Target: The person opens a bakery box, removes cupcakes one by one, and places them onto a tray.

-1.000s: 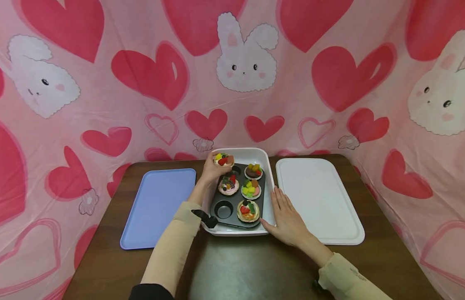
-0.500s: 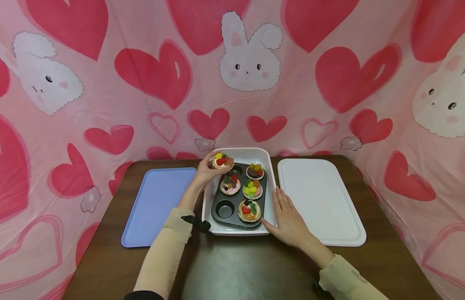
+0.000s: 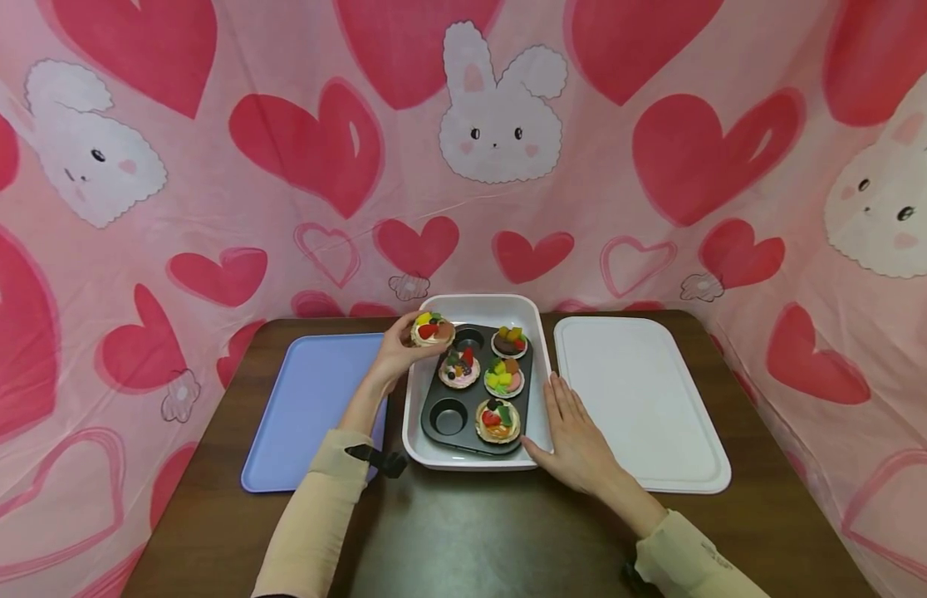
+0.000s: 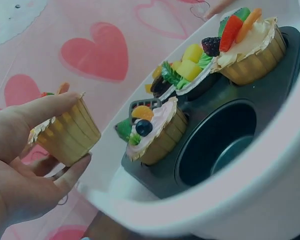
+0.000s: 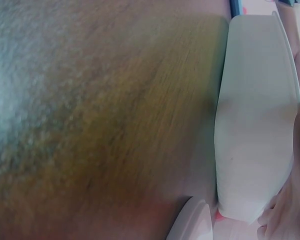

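Note:
My left hand (image 3: 398,349) grips a fruit tart (image 3: 432,330) by its gold wrapper, raised over the left rim of the white basin (image 3: 540,365). In the left wrist view, thumb and fingers wrap the cup of the fruit tart (image 4: 72,132). Inside the basin lies a dark muffin tin (image 3: 471,440). Among its tarts are one with pink cream (image 3: 459,369), one with green leaves and yellow cubes (image 3: 504,379), a chocolate one (image 3: 509,342) and a cream one (image 3: 497,421). Two wells show bare. My right hand (image 3: 577,440), fingers straight, rests along the basin's right side.
A blue tray (image 3: 314,407) lies left of the basin, partly behind the left forearm. To the right is a white tray (image 3: 639,399). All stand on a dark wooden table (image 3: 463,531), with a pink heart-and-rabbit cloth (image 3: 583,208) behind.
My left hand has lifted the fruit tart from near the tin's back-left well and moved left and slightly toward me. The right hand stays at the basin's side.

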A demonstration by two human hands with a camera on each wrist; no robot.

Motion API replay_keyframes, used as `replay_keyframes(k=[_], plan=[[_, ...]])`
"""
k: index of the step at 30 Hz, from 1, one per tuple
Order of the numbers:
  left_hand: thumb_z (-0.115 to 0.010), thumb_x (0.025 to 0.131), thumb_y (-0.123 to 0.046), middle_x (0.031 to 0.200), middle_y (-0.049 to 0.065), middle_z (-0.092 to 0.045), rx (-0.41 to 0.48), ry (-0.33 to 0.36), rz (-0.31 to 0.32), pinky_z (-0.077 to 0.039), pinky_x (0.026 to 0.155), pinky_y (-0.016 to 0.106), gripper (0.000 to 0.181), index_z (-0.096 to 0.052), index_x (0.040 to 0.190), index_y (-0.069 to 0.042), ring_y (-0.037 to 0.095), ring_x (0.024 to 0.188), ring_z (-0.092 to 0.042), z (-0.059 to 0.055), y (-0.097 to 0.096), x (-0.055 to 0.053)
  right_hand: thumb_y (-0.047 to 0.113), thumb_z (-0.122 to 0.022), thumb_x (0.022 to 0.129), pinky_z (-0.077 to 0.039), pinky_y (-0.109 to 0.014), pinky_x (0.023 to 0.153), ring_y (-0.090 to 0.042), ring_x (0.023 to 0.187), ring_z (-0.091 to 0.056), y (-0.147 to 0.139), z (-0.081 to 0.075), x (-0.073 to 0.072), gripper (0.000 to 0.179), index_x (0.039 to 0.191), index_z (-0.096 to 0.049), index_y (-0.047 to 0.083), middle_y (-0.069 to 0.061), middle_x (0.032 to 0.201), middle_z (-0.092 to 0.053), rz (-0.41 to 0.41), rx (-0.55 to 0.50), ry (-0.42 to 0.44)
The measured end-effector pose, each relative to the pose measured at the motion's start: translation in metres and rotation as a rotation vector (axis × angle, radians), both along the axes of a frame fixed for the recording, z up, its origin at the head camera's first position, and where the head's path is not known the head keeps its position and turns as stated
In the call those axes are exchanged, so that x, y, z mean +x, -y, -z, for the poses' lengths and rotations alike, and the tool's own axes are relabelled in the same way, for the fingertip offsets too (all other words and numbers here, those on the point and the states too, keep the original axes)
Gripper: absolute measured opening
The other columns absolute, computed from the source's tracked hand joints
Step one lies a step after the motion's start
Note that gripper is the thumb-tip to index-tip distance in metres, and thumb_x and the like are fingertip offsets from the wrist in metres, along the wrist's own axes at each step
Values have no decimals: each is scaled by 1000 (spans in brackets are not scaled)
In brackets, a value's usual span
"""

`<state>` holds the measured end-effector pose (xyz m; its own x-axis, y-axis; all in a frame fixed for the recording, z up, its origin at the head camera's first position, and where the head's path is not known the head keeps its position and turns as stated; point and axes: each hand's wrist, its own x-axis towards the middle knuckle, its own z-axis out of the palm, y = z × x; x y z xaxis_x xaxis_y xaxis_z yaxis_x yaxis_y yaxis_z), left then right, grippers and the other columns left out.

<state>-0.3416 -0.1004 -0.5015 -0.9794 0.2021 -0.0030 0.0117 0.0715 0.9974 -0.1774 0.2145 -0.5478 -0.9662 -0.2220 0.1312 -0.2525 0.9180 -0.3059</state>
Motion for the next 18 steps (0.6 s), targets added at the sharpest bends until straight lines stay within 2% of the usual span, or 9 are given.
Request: replay_keyframes(k=[11,18], plan=[[-83,90,6,146,19,-68,43,5,-78,-56,89,14,74,-51,157,-3,4,111,-63,2,16,6,57,-68,99,-24,-61,137,-46,170,-21,-1,0,-1,109,171,-19,-8,-27,183,-14,2,-4,7],[-83,91,5,138,14,-65,54,28,-137,-55,90,13,74,-50,156,-4,8,113,-61,6,28,8,58,-69,99,-25,-61,137,-46,170,-22,-2,0,-1,110,171,-20,-8,-27,183,-15,-6,-4,-2]])
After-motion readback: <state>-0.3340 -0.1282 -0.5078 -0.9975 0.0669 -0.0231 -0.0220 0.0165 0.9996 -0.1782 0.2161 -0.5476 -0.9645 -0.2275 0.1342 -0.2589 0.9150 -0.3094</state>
